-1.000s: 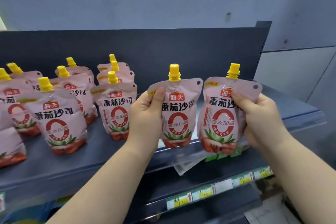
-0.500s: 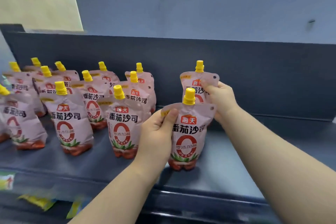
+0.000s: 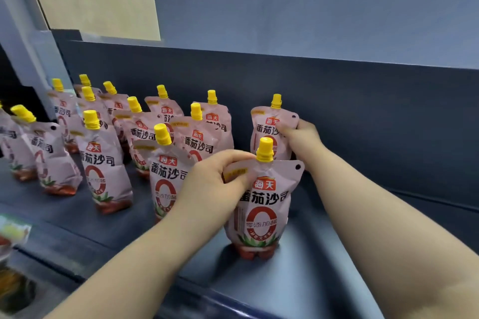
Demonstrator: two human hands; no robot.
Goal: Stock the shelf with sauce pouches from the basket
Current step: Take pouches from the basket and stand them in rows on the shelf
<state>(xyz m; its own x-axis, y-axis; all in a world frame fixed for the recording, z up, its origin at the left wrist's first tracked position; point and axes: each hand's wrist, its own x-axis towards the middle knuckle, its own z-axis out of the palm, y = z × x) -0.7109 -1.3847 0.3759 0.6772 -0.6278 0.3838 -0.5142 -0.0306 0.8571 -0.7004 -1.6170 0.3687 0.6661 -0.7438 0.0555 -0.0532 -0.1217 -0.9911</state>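
Rows of pouches (image 3: 103, 168) already stand on the shelf (image 3: 324, 254). The left hand (image 3: 207, 179) pinches the front pouch (image 3: 261, 210) by its top, the right hand (image 3: 300, 137) grips the rear pouch (image 3: 267, 124); both stand there, unreleased. The basket is out of view, remainder unknown

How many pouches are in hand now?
2. The front pouch, standing on the shelf, pinched by the left hand; the rear pouch, by the back panel, gripped by the right hand.

Light: dim, cool, flat, from above | shadows: soft beneath front pouch (image 3: 261, 204) on shelf (image 3: 324, 254) | blur: left edge smeared | edges: wide-angle bowing
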